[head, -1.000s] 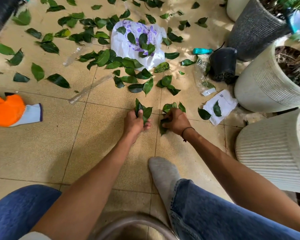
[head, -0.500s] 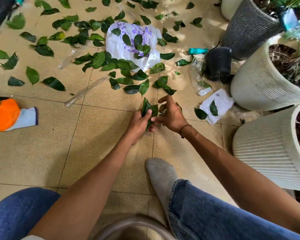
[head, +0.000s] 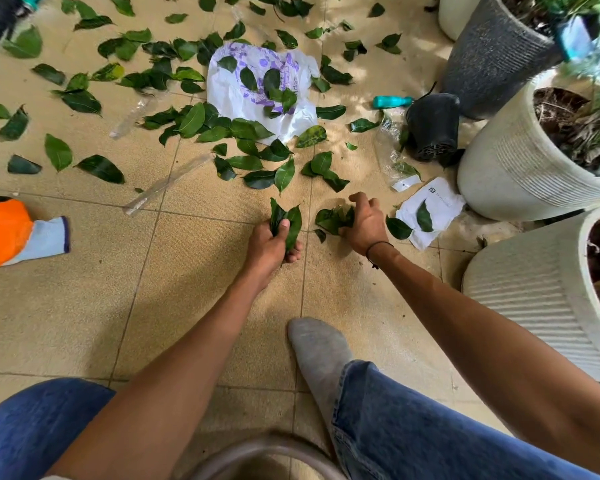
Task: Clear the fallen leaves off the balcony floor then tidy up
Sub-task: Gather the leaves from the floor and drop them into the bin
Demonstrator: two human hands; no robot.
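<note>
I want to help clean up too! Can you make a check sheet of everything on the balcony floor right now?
Surface: tan tiled floor, bare near the feet.
Job's things: loose leaves scattered across the far tiles.
Clutter: white plastic bag, orange glove, teal bottle, tipped black pot, white paper, clear wrappers.
Hands: left hand grips a leaf bunch; right hand grips leaf pile.
Cables: nothing seen.
Surroundings: white ribbed planters, grey planter.

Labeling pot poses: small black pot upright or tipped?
Tipped: the small black pot lies on its side, its slotted base facing the camera.
</note>
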